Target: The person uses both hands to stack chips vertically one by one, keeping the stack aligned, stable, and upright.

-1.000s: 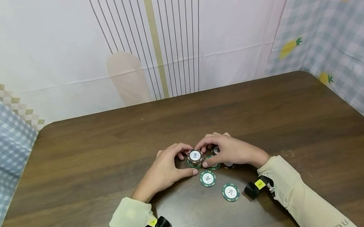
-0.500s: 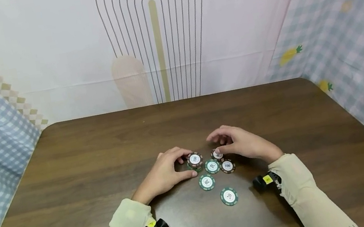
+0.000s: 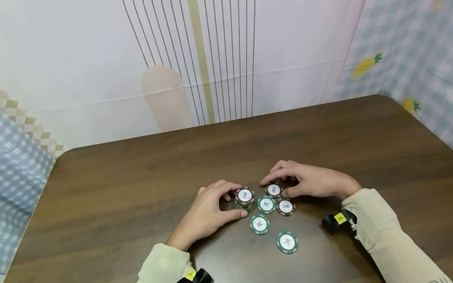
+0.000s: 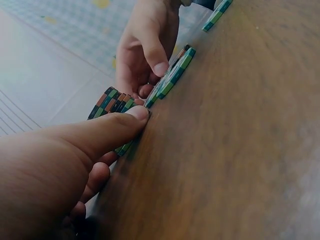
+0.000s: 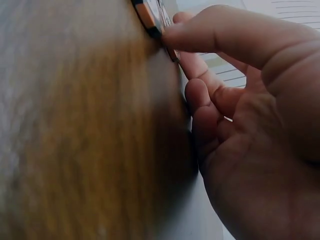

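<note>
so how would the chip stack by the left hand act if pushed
The stack would probably slide apart, since its side shows separate layers. Rolling seems unlikely, as those layers lie flat. Each looks stiff, with unbent edges.

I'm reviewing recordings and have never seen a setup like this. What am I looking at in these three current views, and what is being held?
There is no machine here: a person works with two bare hands. The widest picture comes from a camera on the person's head, looking forward and down. The other two are close-ups from small wrist cameras, one per arm.

On the brown table lie three loose green 20 chips and a dark 100 chip. The left hand has thumb and fingers curled round a small stack of chips, with a 100 on top. The right hand curls its thumb and a finger around the edge of a second 100 chip.
</note>
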Available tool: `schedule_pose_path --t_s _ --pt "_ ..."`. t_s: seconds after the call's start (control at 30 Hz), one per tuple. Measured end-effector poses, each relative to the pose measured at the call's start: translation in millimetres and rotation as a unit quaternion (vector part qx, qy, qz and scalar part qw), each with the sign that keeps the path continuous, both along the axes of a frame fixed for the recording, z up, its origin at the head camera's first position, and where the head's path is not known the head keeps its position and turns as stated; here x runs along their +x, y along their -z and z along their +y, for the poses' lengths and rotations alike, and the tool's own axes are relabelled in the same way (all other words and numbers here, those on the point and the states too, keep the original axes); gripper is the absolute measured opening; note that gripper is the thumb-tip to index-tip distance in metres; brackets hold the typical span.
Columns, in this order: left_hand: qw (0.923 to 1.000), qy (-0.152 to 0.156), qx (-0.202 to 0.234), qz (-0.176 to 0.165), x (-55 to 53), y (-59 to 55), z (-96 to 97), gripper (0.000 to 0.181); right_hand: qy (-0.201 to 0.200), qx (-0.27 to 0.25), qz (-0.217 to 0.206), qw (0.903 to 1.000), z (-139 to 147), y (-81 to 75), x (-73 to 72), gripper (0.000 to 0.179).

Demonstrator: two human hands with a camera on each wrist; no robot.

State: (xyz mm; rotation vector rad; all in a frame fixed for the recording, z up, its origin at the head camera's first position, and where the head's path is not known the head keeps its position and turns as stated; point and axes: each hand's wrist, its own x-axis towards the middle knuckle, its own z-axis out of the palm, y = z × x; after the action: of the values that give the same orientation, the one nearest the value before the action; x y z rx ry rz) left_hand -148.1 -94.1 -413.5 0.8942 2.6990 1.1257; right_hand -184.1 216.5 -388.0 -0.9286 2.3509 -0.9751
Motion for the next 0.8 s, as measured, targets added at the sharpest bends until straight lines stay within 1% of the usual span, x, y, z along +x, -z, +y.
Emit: schedule_pose_path --t_s 0.17,0.27,0.37,0.43,0.5,0.57,0.7,0.8 --pt "0.9999 0.010 -0.006 -0.004 -2.8 -3.8 0.7 0.052 0.002 0.008 0.008 0.9999 -0.2 -2.2 -1.7 0.042" --pt "0.9994 0.024 -0.012 -0.022 -2.8 -8.6 -1.1 0.053 0.010 0.009 0.004 0.9999 -1.1 -2.9 -1.9 0.042" --pt "0.9977 0.035 -0.025 -0.053 -2.2 -15.4 -2.3 0.057 0.022 0.016 0.002 0.9996 -1.9 -3.6 -1.2 0.041" --pt "0.9965 0.036 -0.032 -0.069 -1.6 -19.5 -1.8 0.058 0.028 0.020 0.007 0.9994 -2.3 -4.0 -0.7 0.040" --pt "0.9960 0.032 -0.036 -0.075 -1.0 -21.5 -1.0 0.058 0.034 0.022 0.011 0.9991 -2.3 -3.8 -0.5 0.038" --pt "0.9963 0.026 -0.034 -0.074 0.0 -21.9 0.3 0.057 0.037 0.022 0.013 0.9990 -2.8 -3.4 0.0 0.036" --pt "0.9977 0.017 -0.026 -0.060 2.4 -18.6 0.7 0.053 0.041 0.029 0.016 0.9986 -6.5 -1.9 1.3 0.033" --pt "0.9981 0.014 -0.023 -0.055 3.0 -17.2 1.7 0.052 0.051 0.047 0.031 0.9971 -9.4 -3.1 3.2 0.032"
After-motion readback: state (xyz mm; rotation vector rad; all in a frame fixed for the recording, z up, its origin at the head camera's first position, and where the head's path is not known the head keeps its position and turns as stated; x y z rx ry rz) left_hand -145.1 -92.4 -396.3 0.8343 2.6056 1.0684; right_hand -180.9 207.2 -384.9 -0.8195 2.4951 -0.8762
